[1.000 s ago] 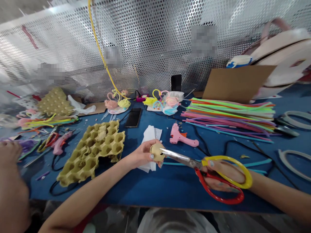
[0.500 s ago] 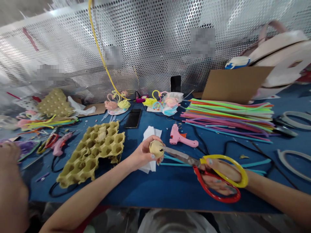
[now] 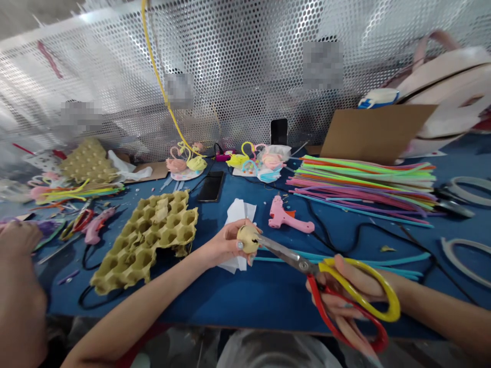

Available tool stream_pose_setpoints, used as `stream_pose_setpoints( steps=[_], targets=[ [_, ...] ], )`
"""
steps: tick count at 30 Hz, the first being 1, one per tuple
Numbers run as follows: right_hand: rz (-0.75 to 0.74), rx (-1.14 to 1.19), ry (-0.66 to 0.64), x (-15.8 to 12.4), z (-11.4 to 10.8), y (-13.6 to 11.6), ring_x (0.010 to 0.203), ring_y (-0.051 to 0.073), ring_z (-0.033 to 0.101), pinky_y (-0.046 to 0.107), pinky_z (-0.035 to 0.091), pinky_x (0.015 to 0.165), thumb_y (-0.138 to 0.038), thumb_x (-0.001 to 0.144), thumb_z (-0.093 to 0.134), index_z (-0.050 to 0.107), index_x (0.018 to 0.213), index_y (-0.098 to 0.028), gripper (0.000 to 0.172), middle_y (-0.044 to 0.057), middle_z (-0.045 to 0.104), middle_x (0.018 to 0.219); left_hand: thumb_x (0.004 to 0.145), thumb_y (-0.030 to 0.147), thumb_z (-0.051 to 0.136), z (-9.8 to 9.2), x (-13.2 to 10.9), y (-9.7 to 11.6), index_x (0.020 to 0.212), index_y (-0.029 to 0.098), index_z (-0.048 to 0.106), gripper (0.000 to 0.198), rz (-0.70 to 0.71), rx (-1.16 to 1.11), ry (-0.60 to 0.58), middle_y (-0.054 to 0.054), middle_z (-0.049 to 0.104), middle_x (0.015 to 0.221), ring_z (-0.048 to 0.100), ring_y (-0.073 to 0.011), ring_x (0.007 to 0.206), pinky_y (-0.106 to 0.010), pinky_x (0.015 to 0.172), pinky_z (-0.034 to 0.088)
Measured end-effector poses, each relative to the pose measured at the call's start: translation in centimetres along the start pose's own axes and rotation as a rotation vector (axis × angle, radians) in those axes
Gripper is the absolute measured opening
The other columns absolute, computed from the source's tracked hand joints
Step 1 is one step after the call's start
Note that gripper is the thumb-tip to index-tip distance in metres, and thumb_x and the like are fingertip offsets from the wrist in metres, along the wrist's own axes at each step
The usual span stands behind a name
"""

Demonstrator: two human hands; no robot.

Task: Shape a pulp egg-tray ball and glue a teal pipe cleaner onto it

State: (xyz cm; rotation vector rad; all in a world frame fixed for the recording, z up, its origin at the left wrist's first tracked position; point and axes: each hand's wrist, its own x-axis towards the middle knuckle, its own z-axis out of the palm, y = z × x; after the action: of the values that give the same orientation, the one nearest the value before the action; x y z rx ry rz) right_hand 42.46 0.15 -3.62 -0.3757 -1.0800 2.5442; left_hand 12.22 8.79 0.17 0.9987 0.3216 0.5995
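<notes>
Pulp cup (image 3: 247, 240), right of the egg tray (image 3: 158, 233), is pinched in the left hand (image 3: 226, 247) — probably to steady it against the scissors (image 3: 303, 265) meeting its side. The right hand (image 3: 359, 280) grips these by their parted handles, presumably for leverage.

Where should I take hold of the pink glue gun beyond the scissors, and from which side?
Probably around the handle, coming from the right: the pink glue gun lies on its side, with its handle sticking out rightward and the orange trigger on the handle's far edge. The right hand is busy with scissors.
</notes>
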Motion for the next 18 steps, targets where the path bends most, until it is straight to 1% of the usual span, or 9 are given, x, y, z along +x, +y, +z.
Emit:
stream_pose_setpoints(
  steps=[2,4,6,9,11,13,16,18],
  targets=[
    [0.04,-0.003,0.075,-0.1,0.3,-0.4,0.027,0.006,0.029,0.018,0.026,0.024,-0.086,0.079,0.052,0.049,0.078,-0.022,0.064,-0.008,0.044,0.051,0.072,0.039,0.088,-0.1,0.0,0.0,0.112,0.01,0.066,0.054,0.002,-0.012,0.001,-0.01,0.071,0.091,0.071,-0.0155,0.071,-0.023,0.063,0.058],
    [0.055,0.024,0.124,0.0,0.5,-0.8,0.024,0.008,0.03,0.018,0.025,0.022,-0.082,0.082,0.053,0.047,0.077,-0.023,0.06,-0.009,0.043,0.047,0.072,0.039,0.088,-0.1,0.1,0.0,0.112,0.01,0.066,0.054,0.002,-0.018,0.009,-0.01,0.072,0.089,0.071,-0.0154,0.07,-0.023,0.063,0.059],
    [0.039,0.026,0.181,0.0,0.7,-0.9,0.024,0.007,0.031,0.017,0.025,0.021,-0.08,0.082,0.056,0.047,0.077,-0.023,0.058,-0.01,0.044,0.045,0.073,0.04,0.088,-0.1,0.1,0.1,0.112,0.009,0.067,0.054,-0.004,-0.018,0.013,-0.011,0.073,0.089,0.071,-0.0158,0.07,-0.025,0.064,0.059],
    [0.035,-0.001,0.215,0.0,0.8,-1.1,0.024,0.006,0.026,0.015,0.025,0.022,-0.08,0.081,0.059,0.045,0.075,-0.023,0.059,-0.011,0.042,0.043,0.072,0.042,0.087,0.0,0.1,0.1,0.111,0.009,0.067,0.055,-0.027,-0.023,0.013,-0.012,0.073,0.09,0.071,-0.0171,0.071,-0.026,0.064,0.059],
    [0.041,-0.011,0.226,-0.1,0.8,-1.1,0.025,0.005,0.022,0.015,0.025,0.023,-0.08,0.08,0.06,0.044,0.074,-0.023,0.059,-0.011,0.041,0.042,0.073,0.045,0.086,0.1,0.0,0.1,0.109,0.009,0.067,0.055,-0.043,-0.029,0.014,-0.013,0.073,0.091,0.071,-0.0177,0.072,-0.026,0.063,0.059],
    [0.034,-0.019,0.221,-0.2,0.6,-1.1,0.025,0.005,0.023,0.014,0.023,0.023,-0.079,0.08,0.061,0.044,0.075,-0.023,0.059,-0.012,0.041,0.043,0.073,0.047,0.086,0.2,-0.1,0.0,0.108,0.009,0.067,0.056,-0.048,-0.03,0.015,-0.014,0.073,0.092,0.07,-0.0178,0.072,-0.027,0.063,0.059],
    [0.029,-0.016,0.177,-0.1,0.0,-0.9,0.025,0.006,0.025,0.015,0.019,0.024,-0.079,0.08,0.061,0.048,0.082,-0.023,0.058,-0.011,0.043,0.046,0.073,0.047,0.085,0.0,-0.1,0.0,0.109,0.008,0.067,0.056,-0.045,-0.027,0.019,-0.014,0.072,0.092,0.069,-0.0176,0.071,-0.027,0.061,0.059],
    [0.002,0.007,0.122,0.1,-0.4,-0.6,0.028,0.006,0.027,0.016,0.021,0.027,-0.082,0.078,0.06,0.049,0.086,-0.023,0.061,-0.011,0.044,0.05,0.075,0.047,0.084,-0.2,-0.1,-0.1,0.11,0.009,0.067,0.055,-0.036,-0.027,0.025,-0.013,0.072,0.092,0.069,-0.0172,0.07,-0.027,0.062,0.06]
  ],
)
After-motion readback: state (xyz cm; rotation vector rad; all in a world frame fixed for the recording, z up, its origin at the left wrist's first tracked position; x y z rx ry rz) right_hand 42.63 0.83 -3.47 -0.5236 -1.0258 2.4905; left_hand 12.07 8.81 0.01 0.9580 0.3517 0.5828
